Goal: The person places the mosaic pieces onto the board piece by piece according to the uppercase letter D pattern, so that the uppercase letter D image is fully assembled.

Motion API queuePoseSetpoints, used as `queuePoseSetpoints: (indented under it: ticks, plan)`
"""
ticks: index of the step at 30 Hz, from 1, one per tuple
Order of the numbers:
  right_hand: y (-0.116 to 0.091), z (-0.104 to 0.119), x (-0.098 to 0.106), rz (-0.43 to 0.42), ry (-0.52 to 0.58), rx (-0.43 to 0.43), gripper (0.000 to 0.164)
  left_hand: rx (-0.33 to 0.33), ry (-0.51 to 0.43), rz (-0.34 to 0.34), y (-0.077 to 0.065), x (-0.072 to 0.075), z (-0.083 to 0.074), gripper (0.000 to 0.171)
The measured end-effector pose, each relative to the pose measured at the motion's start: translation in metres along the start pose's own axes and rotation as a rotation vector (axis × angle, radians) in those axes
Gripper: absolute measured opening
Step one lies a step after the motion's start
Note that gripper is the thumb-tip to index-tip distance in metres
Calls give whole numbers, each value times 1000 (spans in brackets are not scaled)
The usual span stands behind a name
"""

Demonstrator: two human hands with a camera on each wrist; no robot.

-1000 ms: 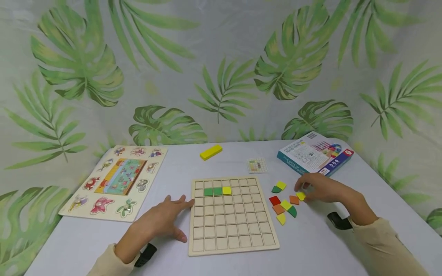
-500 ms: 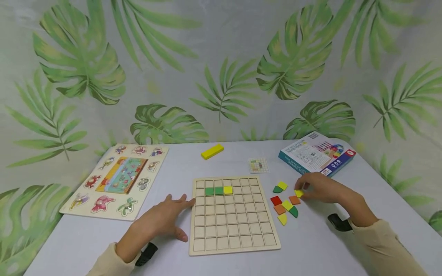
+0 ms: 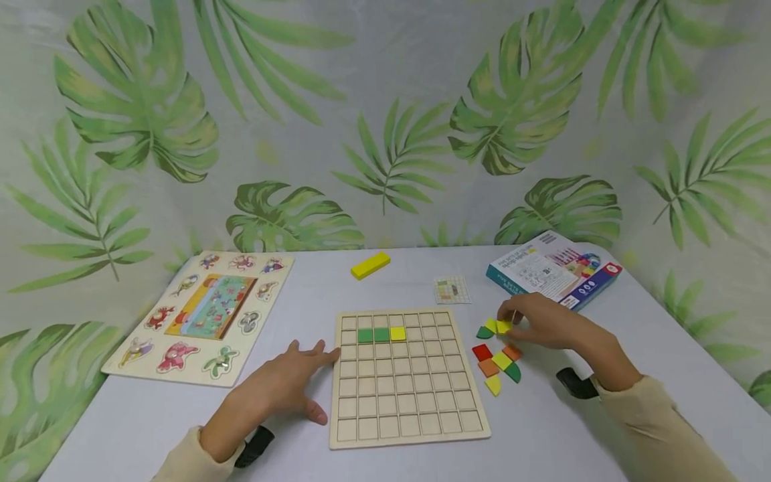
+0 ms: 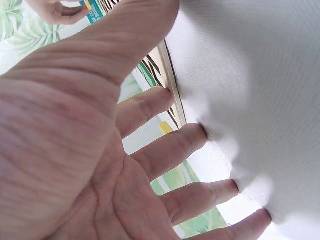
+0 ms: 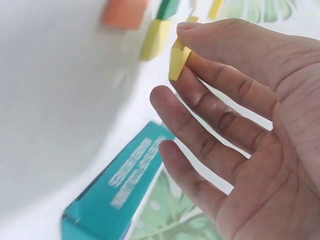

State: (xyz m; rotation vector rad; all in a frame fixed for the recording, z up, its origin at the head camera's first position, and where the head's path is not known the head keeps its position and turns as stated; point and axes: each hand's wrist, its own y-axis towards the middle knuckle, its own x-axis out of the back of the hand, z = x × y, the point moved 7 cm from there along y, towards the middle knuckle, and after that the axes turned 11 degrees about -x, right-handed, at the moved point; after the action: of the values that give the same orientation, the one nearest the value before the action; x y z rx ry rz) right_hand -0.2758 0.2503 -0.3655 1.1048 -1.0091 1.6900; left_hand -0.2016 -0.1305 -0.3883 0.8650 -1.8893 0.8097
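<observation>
My right hand [image 3: 542, 324] pinches a yellow square tile [image 5: 178, 61] between thumb and fingers, close beside the loose pieces at the board's right. Those pieces include a red tile [image 3: 482, 352], an orange tile [image 3: 488, 367], a green quarter-round piece [image 3: 512, 372] and a yellow quarter-round piece [image 3: 493, 384]. My left hand [image 3: 280, 383] rests spread on the table, its fingertips at the left edge of the wooden grid board [image 3: 409, 385]. In the board's second row sit two green tiles [image 3: 365, 335] and one yellow tile [image 3: 397, 333], side by side.
A small printed pattern card [image 3: 452, 290] lies behind the board. Further back is a yellow block [image 3: 370, 266]. A flat game box [image 3: 554, 268] stands at the back right, beyond my right hand. An animal knob puzzle [image 3: 241, 361] lies on the left.
My right hand has picked up the yellow tile from beside the orange one and shifted left and slightly back with it. The left hand has stayed in place.
</observation>
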Motion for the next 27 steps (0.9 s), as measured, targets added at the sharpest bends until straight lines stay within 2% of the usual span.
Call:
queuePoseSetpoints:
  ticks: [7,17,27]
  plan:
    - [18,34,-5,12,-18,44,21,6,6,-4,-1,0,1,103]
    - [38,85,-14,11,-6,193,15,4,4,-7,-1,-1,0,102]
    - [50,123,-22,28,-7,248,20,-11,1,-13,-1,-1,0,102]
